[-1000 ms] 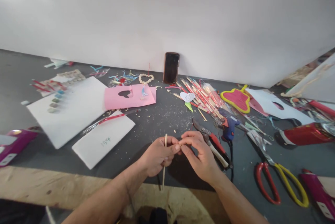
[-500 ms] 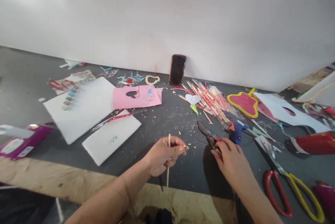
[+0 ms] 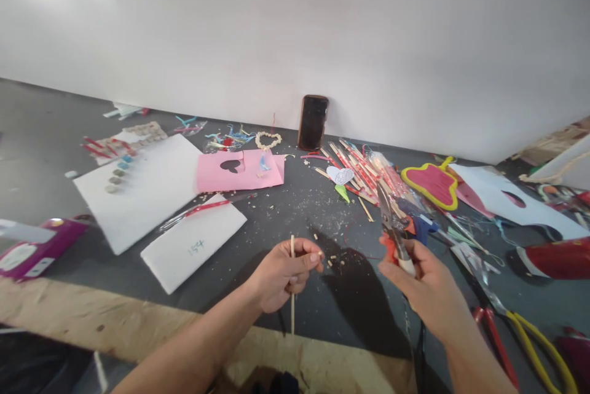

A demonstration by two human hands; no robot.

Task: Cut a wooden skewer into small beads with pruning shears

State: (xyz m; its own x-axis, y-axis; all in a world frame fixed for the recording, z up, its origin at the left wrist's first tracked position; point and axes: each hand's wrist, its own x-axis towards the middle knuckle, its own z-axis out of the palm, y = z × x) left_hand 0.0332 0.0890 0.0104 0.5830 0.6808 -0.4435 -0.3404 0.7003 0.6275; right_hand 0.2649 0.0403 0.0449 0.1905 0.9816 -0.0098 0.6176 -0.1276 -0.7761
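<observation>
My left hand [image 3: 288, 274] is closed around a thin wooden stick [image 3: 292, 314], which stands nearly upright and pokes out above and below the fingers. Thumb and index fingertip pinch a tiny pale bit at their tips. On the right, my right hand [image 3: 419, 277] grips pruning shears [image 3: 391, 222] by the handles, raised over the table with the blades pointing up. Small cut pieces of stick [image 3: 330, 263] lie on the dark table between the hands. Behind the shears is a blue hot glue gun [image 3: 421, 228], partly hidden.
A bundle of wrapped sticks [image 3: 364, 173] lies at the back right, a phone [image 3: 313, 122] leaning on the wall near it. Large scissors [image 3: 530, 338] and a red can [image 3: 553, 259] are at the right. White boards [image 3: 193, 246] and pink paper [image 3: 212, 171] lie left.
My right hand has picked the shears up off the table and tilted their blades upward. My left hand, still holding the stick, has barely shifted.
</observation>
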